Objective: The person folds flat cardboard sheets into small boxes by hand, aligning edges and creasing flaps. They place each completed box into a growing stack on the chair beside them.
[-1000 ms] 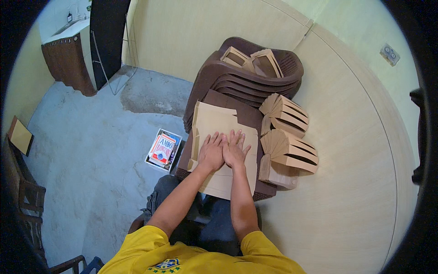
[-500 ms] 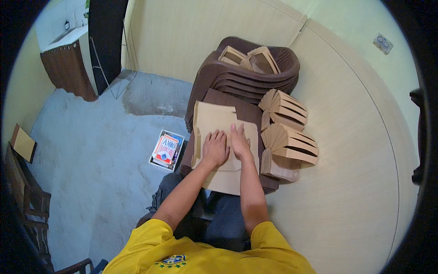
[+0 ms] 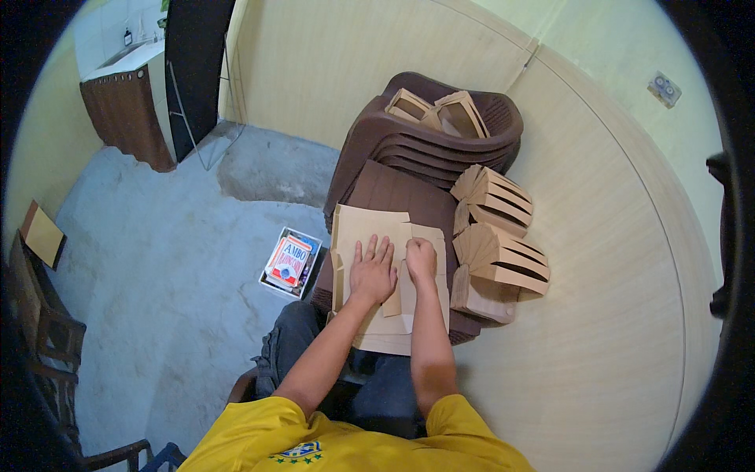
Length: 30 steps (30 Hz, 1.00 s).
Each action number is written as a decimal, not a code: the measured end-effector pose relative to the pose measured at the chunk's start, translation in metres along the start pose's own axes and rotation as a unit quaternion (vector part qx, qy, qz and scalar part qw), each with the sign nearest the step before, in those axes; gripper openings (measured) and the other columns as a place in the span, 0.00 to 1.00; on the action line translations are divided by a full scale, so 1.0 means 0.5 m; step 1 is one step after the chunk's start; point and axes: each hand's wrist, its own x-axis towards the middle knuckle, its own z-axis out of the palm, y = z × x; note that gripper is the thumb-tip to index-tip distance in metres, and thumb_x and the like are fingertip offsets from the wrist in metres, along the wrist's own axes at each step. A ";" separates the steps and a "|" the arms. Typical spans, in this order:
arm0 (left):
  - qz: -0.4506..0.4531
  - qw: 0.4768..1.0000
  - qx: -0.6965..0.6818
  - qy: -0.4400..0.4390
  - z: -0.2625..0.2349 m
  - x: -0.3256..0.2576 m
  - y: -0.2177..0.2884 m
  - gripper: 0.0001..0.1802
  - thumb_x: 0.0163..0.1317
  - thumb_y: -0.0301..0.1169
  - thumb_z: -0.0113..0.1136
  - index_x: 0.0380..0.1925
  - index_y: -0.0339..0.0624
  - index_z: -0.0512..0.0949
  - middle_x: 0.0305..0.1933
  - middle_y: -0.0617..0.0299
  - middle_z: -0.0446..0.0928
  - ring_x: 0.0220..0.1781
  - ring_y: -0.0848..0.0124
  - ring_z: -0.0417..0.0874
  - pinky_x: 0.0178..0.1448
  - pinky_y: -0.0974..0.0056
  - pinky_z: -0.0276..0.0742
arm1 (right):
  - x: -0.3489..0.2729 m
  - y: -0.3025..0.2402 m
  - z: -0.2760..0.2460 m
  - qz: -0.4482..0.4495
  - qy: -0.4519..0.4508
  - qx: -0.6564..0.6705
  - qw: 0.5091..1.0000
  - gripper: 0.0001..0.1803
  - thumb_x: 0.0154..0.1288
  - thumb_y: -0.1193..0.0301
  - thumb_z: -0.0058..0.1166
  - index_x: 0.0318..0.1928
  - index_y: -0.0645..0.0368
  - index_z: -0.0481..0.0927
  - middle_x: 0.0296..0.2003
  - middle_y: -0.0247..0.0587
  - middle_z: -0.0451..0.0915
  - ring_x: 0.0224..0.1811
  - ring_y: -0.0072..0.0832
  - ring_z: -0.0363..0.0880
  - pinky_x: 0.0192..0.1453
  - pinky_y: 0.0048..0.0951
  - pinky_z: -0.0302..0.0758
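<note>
On the brown chair seat [image 3: 393, 193], flat cardboard sheet [image 3: 370, 228] under both hands.

Two bare hands, the left hand [image 3: 371, 273] and the right hand [image 3: 421, 259], rest on one flat tan cardboard sheet [image 3: 370, 228]. Three folded tan cardboard boxes [image 3: 497, 256] are beside it, two folded tan cardboard boxes [image 3: 440, 112] on the stacked brown plastic chairs [image 3: 409, 149].
</note>
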 end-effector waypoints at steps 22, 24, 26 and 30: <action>-0.001 0.999 0.003 -0.051 -0.036 0.015 -0.004 0.41 0.75 0.53 0.49 0.85 0.52 0.63 0.91 0.58 0.58 0.92 0.53 0.55 0.91 0.35 0.44 | 0.009 -0.031 0.039 -0.127 -0.078 -0.075 0.986 0.48 0.87 0.40 0.35 0.90 0.58 0.40 0.89 0.44 0.48 0.93 0.43 0.37 0.89 0.71 0.28; 0.003 1.000 0.007 -0.022 -0.040 0.016 -0.004 0.42 0.74 0.53 0.48 0.85 0.51 0.64 0.91 0.57 0.58 0.91 0.53 0.55 0.91 0.35 0.44 | 0.051 -0.048 0.020 -0.138 -0.069 -0.042 0.987 0.48 0.86 0.42 0.42 0.89 0.58 0.45 0.85 0.51 0.61 0.91 0.45 0.48 0.90 0.67 0.40; 0.003 1.000 -0.010 -0.016 -0.042 0.017 -0.002 0.42 0.73 0.52 0.48 0.85 0.50 0.64 0.91 0.57 0.58 0.91 0.53 0.56 0.91 0.35 0.44 | 0.082 -0.048 -0.006 -0.106 -0.011 0.000 0.994 0.45 0.84 0.49 0.48 0.88 0.60 0.50 0.73 0.50 0.77 0.86 0.46 0.60 0.86 0.57 0.53; -0.003 1.000 -0.016 -0.014 -0.041 0.017 -0.001 0.42 0.72 0.51 0.48 0.84 0.50 0.65 0.90 0.57 0.59 0.91 0.53 0.56 0.90 0.35 0.45 | 0.146 -0.038 0.002 -0.092 0.127 -0.111 0.981 0.31 0.76 0.66 0.59 0.75 0.65 0.75 0.47 0.48 0.93 0.64 0.46 0.86 0.68 0.45 0.78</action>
